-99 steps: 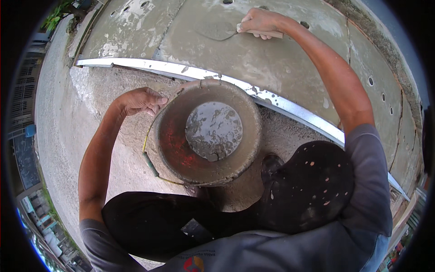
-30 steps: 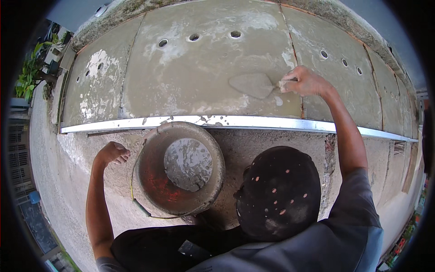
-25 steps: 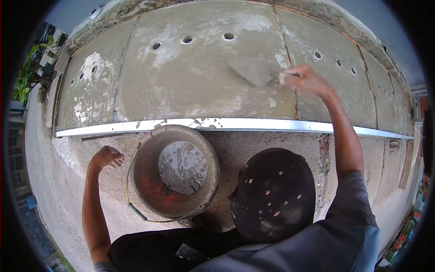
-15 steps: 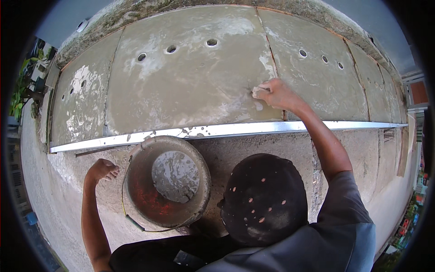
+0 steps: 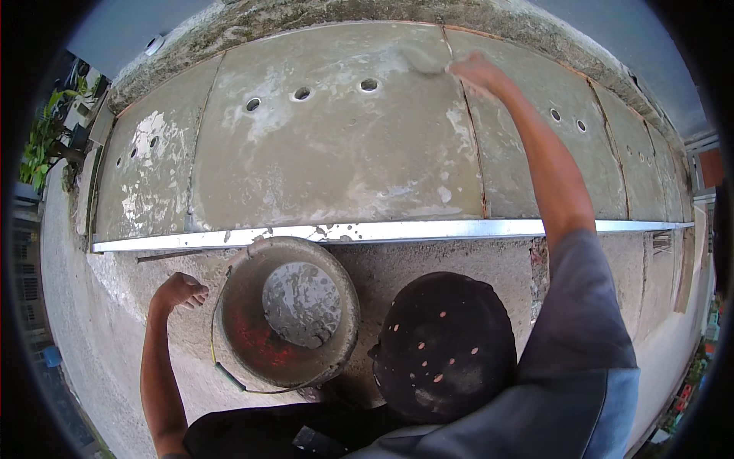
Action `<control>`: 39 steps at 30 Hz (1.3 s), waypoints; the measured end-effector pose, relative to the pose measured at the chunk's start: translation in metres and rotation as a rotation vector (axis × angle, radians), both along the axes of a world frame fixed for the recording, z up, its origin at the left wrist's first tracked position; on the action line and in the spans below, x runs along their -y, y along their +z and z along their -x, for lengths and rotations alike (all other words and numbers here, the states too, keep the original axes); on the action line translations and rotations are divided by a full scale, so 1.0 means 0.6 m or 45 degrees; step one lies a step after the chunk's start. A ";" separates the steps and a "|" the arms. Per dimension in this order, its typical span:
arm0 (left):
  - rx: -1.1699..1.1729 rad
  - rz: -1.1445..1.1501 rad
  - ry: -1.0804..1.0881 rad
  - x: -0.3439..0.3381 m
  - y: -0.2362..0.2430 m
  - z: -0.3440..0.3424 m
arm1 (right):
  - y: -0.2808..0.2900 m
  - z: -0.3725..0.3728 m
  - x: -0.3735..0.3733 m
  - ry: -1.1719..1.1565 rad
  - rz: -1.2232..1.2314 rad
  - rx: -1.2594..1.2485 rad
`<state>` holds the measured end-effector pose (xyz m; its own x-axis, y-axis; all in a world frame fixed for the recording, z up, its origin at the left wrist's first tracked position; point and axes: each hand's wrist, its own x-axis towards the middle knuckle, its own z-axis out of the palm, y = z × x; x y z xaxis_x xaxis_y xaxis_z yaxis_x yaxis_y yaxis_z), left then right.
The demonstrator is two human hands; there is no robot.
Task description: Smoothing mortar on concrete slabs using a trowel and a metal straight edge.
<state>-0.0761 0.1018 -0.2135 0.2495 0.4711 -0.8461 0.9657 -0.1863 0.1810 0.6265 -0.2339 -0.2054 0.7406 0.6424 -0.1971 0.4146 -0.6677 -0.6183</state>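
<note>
My right hand (image 5: 480, 75) is closed round a trowel (image 5: 422, 63), its blade smeared by motion. It is over the far part of a wet grey concrete slab (image 5: 321, 153), near a dividing seam. Beside the bucket's left rim, my left hand (image 5: 180, 291) hangs with loosely bent fingers and holds nothing. The round bucket (image 5: 345, 336) is coated with grey residue and has a wire handle lowered at its near left side. Wet grey mortar (image 5: 302, 304) lies in its bottom.
A pale metal edging strip (image 5: 428, 230) runs along the slab's near side. Several round holes, such as one hole (image 5: 369, 85), pierce the slab. A dark rounded shape with pale specks (image 5: 445, 344) stands right of the bucket. A rough wall base (image 5: 306, 17) borders the far side.
My right hand and the trowel have swept away from me, from the slab's middle to its far edge. My left hand stays beside the bucket. The view has shifted slightly.
</note>
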 end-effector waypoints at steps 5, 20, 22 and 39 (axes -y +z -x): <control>0.019 0.001 -0.089 -0.013 -0.025 -0.019 | -0.043 -0.057 0.000 -0.011 0.003 0.056; -0.018 -0.078 -0.096 0.001 -0.005 -0.022 | -0.032 0.362 0.093 0.291 0.104 -0.113; -0.041 -0.062 -0.082 -0.003 -0.001 -0.007 | -0.029 0.380 0.095 0.482 0.070 0.123; 0.116 -0.118 -0.078 -0.009 0.040 -0.003 | 0.012 0.402 0.184 -0.223 -0.007 -0.320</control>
<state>-0.0744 0.1073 -0.1894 0.3541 0.5275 -0.7722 0.9323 -0.2645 0.2468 0.3854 -0.3442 -0.1984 0.7686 0.5109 -0.3849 0.1271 -0.7118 -0.6908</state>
